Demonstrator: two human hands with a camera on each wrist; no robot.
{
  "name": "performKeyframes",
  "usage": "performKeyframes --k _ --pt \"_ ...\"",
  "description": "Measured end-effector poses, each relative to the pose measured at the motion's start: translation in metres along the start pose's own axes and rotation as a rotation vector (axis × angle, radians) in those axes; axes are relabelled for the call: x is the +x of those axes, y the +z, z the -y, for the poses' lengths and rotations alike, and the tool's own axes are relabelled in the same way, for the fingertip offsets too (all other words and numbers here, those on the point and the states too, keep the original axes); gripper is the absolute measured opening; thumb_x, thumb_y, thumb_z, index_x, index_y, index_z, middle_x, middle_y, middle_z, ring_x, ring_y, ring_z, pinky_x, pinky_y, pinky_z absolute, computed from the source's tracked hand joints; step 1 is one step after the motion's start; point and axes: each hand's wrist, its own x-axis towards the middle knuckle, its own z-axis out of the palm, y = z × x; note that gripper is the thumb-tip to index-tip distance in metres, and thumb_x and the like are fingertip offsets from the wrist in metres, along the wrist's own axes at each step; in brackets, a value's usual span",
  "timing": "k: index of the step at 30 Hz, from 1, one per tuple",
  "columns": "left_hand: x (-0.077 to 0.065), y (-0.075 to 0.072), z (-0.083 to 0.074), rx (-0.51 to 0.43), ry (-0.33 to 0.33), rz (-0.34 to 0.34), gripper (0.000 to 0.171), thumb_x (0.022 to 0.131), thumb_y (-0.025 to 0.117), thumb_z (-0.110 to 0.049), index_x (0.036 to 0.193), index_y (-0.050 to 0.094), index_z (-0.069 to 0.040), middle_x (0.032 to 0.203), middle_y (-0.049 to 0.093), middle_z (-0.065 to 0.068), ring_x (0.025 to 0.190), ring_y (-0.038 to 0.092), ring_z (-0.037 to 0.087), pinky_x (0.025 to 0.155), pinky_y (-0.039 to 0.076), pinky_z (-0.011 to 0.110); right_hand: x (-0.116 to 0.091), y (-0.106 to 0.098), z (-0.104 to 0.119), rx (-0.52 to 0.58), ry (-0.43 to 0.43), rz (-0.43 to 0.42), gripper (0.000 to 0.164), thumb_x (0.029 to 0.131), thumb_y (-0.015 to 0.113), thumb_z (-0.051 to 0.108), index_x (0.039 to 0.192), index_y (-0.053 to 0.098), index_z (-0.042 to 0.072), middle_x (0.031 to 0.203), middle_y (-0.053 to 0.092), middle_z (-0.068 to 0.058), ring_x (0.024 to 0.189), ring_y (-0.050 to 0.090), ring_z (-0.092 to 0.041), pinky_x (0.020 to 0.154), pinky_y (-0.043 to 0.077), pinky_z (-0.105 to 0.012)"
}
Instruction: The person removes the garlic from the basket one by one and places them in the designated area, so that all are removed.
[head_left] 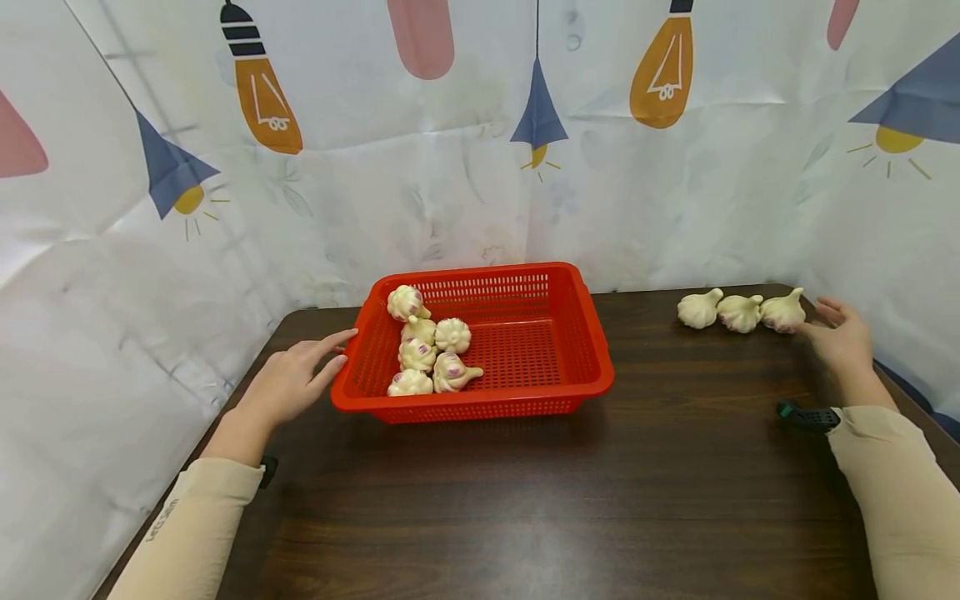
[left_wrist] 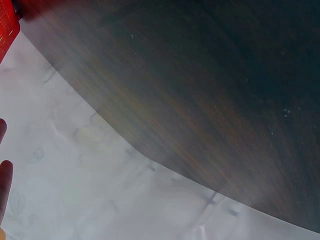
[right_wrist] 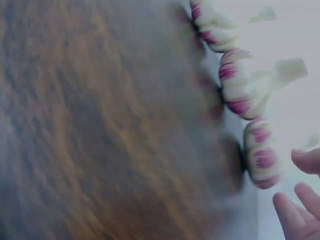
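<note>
A red plastic basket (head_left: 480, 402) with slotted walls stands on the table, several garlic bulbs (head_left: 417, 356) gathered in its left half. Beside its left rim is my left hand (head_left: 288, 379), fingers loosely extended with the fingertips right at the edge. Three more garlic bulbs (head_left: 739, 313) sit in a row at the back right. My right hand (head_left: 840, 337) reaches to the rightmost bulb (head_left: 783, 312), thumb and fingers spread. The right wrist view shows a small gap between the fingertips (right_wrist: 285, 207) and that bulb (right_wrist: 262, 157).
Dark wooden table (head_left: 480, 508) lies under everything. A white curtain (head_left: 465, 192) printed with lamps hangs close behind the basket and along the table's left side. On the right wrist a dark strap (head_left: 810, 416) sticks out over the table.
</note>
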Motion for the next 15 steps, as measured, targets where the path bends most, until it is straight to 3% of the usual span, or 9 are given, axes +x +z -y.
performKeyframes --k 2,5,8,11,15 --pt "0.000 0.000 -0.001 -0.001 0.005 -0.003 0.050 0.107 0.052 -0.036 0.153 0.048 -0.017 0.133 0.063 0.026 0.115 0.061 0.046 0.094 0.048 0.066 -0.001 -0.003 0.002 0.008 -0.025 -0.011 0.070 0.104 0.059 0.023 0.164 0.025 0.012 0.167 0.023 -0.016 0.150 0.031 -0.029 0.073 0.038 -0.005" --pt "-0.001 -0.001 -0.001 -0.004 0.014 -0.014 0.049 0.107 0.053 -0.035 0.153 0.049 -0.017 0.132 0.063 0.026 0.116 0.061 0.046 0.094 0.048 0.066 -0.003 -0.006 0.006 0.007 -0.081 -0.020 0.066 0.104 0.058 0.019 0.163 0.029 0.012 0.164 0.032 -0.012 0.145 0.041 -0.019 0.072 0.040 -0.003" --pt "-0.001 -0.002 -0.002 -0.003 0.017 -0.020 0.049 0.107 0.053 -0.035 0.153 0.049 -0.017 0.132 0.063 0.026 0.115 0.061 0.046 0.094 0.048 0.066 -0.006 -0.010 0.010 0.052 -0.144 -0.007 0.064 0.103 0.059 0.015 0.161 0.034 0.014 0.150 0.047 0.001 0.122 0.055 -0.001 0.071 0.042 -0.003" --pt "-0.001 -0.002 -0.002 -0.004 0.013 -0.015 0.050 0.107 0.052 -0.036 0.153 0.048 -0.017 0.131 0.063 0.026 0.114 0.061 0.046 0.093 0.048 0.066 -0.009 -0.013 0.016 0.124 -0.199 0.017 0.061 0.102 0.062 0.011 0.159 0.040 0.017 0.128 0.053 0.017 0.096 0.052 0.013 0.072 0.044 -0.003" --pt "-0.001 -0.001 -0.002 -0.003 0.007 -0.008 0.050 0.107 0.052 -0.036 0.153 0.048 -0.017 0.131 0.064 0.026 0.114 0.061 0.046 0.093 0.048 0.066 -0.015 -0.015 0.028 0.126 -0.247 0.046 0.057 0.102 0.064 0.015 0.155 0.046 0.023 0.117 0.052 0.027 0.091 0.051 0.016 0.074 0.042 -0.002"
